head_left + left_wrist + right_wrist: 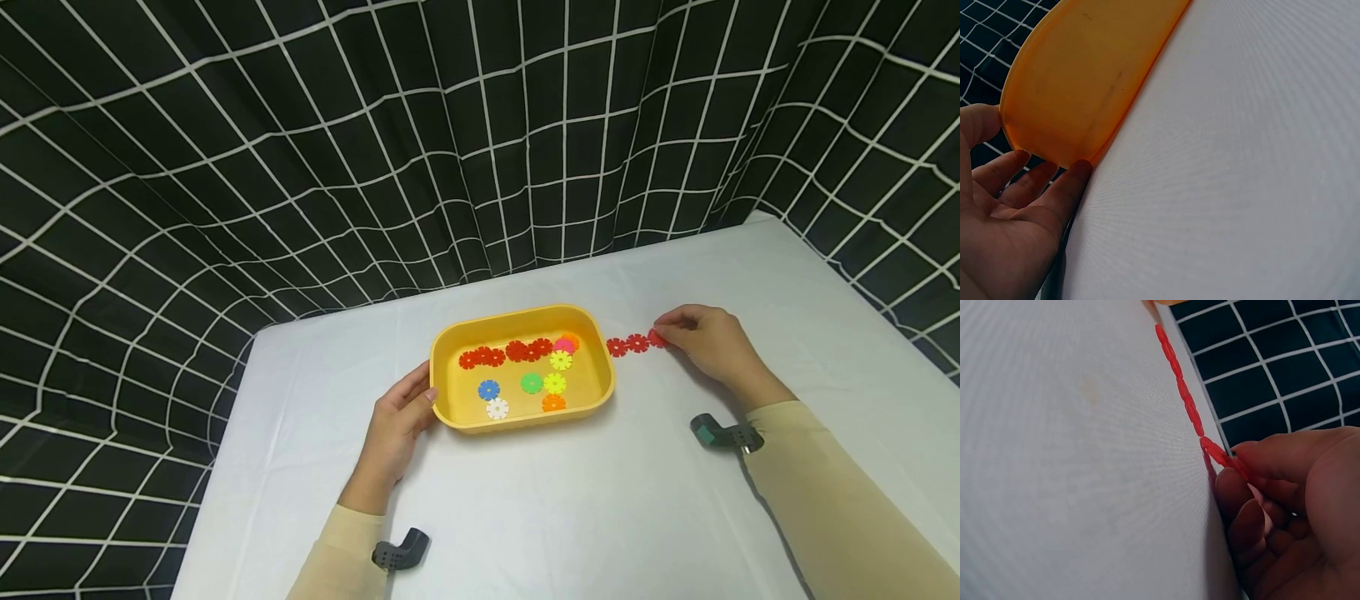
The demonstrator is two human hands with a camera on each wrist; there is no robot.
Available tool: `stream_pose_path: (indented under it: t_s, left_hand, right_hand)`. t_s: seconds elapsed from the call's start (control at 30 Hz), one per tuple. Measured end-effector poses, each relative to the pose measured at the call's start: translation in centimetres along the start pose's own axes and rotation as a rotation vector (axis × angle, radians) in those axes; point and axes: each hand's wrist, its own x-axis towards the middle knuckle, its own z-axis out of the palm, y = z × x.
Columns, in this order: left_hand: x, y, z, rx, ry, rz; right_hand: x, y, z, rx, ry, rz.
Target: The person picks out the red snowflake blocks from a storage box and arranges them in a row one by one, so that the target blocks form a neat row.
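Three red notched discs (637, 342) lie in a row just right of the yellow tray (457, 396), on the white cloth (562, 517). The right hand (705, 342) pinches the outermost one between thumb and forefinger; the left hand (397, 425) grips the tray's left end, thumb at the rim and fingers against the outside wall. Each disc looks like thin, smooth plastic: very light, stiff rather than soft, probably a little slippery on its flat faces and not especially fragile. Their joints are likely the weak part (the right wrist view shows the row bending beside the held disc), so lifting from one end could make it sag or come apart. A pinch across the faces close to the notched edge should work best, with a second hold on the neighbouring disc if the row has to be raised whole. As for the tray, light glows through its wall in the left wrist view, which suggests something thin and light that could slide easily; its rim at either short end offers the surest hold
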Motion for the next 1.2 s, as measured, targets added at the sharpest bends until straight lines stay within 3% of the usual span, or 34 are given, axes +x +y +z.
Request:
stream_pose_path:
  t_s: [0.5, 0.87, 1.2]
  left_hand:
    - [0.10, -0.08, 0.00, 0.024, 0.009, 0.003]
    - [0.11, -0.21, -0.08, 0.024, 0.007, 0.006]
    - [0.08, -0.11, -0.05, 0.011, 0.006, 0.001]
  right_hand:
    - [-0.27, -0.01, -0.19, 0.015, 0.045, 0.004]
    - [-0.11, 0.13, -0.16, 0.039, 0.032, 0.006]
    - [-0.45, -0.25, -0.71, 0.239, 0.009, 0.019]
